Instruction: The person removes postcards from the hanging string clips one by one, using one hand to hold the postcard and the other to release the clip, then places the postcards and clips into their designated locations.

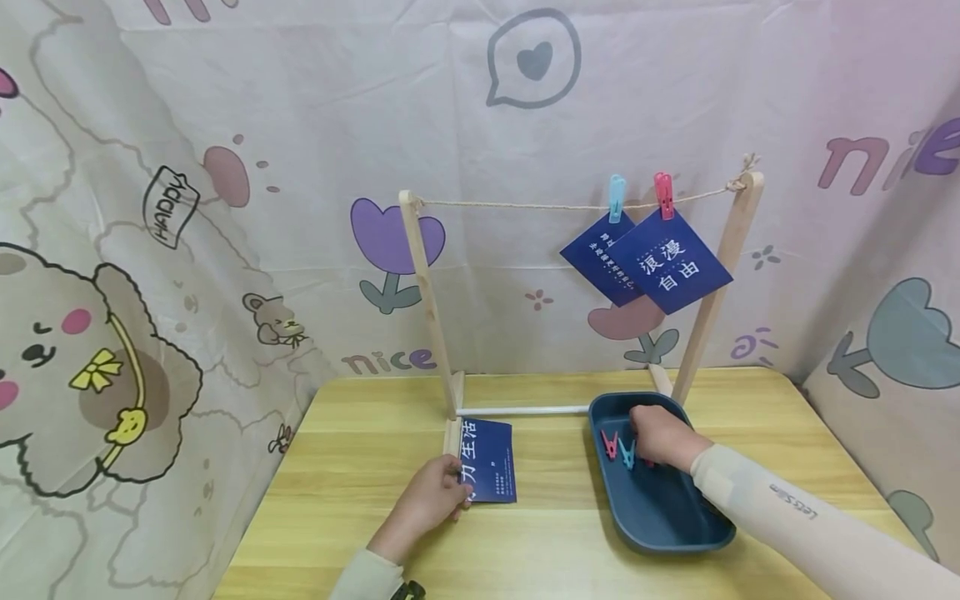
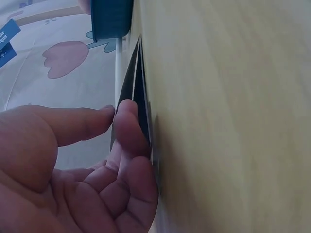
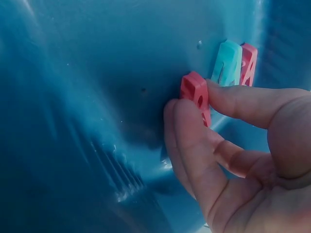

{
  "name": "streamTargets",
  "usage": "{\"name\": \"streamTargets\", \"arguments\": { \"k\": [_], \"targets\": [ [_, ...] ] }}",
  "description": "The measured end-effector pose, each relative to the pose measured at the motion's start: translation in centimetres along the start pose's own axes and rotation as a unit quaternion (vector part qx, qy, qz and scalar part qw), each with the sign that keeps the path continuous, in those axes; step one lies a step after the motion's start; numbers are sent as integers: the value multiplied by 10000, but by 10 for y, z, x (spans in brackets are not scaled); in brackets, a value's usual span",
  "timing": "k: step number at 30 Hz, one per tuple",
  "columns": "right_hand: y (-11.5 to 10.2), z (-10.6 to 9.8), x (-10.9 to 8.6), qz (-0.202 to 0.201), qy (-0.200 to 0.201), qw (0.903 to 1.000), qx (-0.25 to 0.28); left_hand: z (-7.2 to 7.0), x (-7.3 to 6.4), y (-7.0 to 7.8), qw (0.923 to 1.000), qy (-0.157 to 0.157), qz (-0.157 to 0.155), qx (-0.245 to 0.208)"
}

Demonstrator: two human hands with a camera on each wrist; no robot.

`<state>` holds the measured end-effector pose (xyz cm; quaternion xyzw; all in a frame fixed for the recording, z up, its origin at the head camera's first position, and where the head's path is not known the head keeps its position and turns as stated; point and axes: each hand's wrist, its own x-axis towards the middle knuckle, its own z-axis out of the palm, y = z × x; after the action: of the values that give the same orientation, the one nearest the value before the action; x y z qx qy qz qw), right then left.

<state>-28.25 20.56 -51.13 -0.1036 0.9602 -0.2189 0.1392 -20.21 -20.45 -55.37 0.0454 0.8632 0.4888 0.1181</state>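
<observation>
Left of the tray [image 1: 660, 517], my left fingers [image 2: 131, 131] are pinching the blue card [image 1: 493, 467]; inside the tray, my right fingers [image 3: 192, 141] are gripping a red clip [image 3: 193, 87], and I should probably be keeping its handles squarely centred; the wood-grain surface [image 1: 555, 533] is lying beneath the tray, printed cloth [image 1: 487, 142] hanging behind it.

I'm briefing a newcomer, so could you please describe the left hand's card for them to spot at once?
Find the wooden frame, then the foot of its left post. There, the left hand pinches a blue card by its lower left. The other two cards hang from pegs on the rope; this one is down by the tabletop.
</observation>
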Motion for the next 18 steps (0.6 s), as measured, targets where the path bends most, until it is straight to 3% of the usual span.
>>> {"name": "streamTargets", "arguments": {
  "k": [7, 13, 18],
  "targets": [
    [2, 2, 2, 5, -13, 10000, -85, 3, 2, 0, 9923, 613, -48, 1075],
    [2, 3, 2, 8, -7, 9999, -105, 4, 3, 3, 9827, 912, -88, 1613],
    [1, 2, 1, 55, -28, 9999, -98, 4, 3, 4, 9787, 987, -202, 1789]
  ]
}}
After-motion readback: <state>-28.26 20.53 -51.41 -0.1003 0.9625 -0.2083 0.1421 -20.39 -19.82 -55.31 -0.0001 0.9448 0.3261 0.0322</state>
